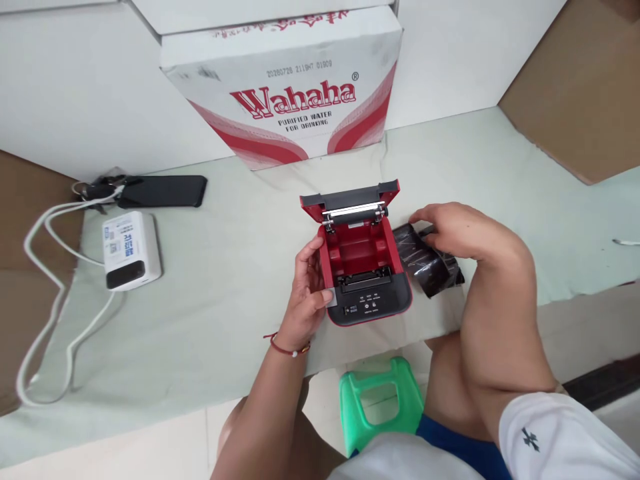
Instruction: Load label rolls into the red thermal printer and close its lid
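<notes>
Fingers (pixel 312 249) of the left hand (pixel 307 287) clasp the nine o'clock flank of a small red-and-grey plastic printer (pixel 367 267), which has its lid up and its bay empty. The right hand (pixel 463 233) grips a crinkled black plastic pouch (pixel 433 270) at the printer's three o'clock. The step looks like steadying and fetching; opening the pouch would need both hands. A white-and-red cardboard carton (pixel 300 100) sits at twelve o'clock on the pale green cloth-covered tabletop (pixel 210 293), against a white wall.

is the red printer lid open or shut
Open: the lid of the printer is tilted back, showing its red bay with no roll.
</notes>
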Tool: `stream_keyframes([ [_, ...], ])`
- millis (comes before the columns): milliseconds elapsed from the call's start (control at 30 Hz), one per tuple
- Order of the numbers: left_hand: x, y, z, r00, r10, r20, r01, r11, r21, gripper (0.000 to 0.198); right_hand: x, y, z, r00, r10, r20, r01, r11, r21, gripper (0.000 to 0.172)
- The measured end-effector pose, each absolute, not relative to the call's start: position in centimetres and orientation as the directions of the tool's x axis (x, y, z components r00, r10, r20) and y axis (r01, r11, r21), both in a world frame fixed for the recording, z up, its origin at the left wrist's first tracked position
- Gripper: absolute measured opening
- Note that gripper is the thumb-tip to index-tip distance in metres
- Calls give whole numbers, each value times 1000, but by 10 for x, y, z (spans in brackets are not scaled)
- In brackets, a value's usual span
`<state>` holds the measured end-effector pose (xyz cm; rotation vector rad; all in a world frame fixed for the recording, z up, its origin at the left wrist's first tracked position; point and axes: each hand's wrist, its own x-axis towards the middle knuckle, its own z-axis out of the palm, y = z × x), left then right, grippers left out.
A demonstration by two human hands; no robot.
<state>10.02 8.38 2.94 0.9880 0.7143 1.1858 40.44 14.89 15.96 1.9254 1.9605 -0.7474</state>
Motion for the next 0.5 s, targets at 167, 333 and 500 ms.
stream_keyframes([
  [167,99,84,29,250,967,44,-419,67,906,85,413,152,151,-15,808,-589,996,-39,-79,61],
  [333,98,84,29,260,965,36,-410,77,909,83,425,153,158,88,838,-539,996,-79,40,36],
  [500,100,85,29,240,969,57,-421,51,906,80,427,105,212,209,975,-78,967,-218,-131,35],
])
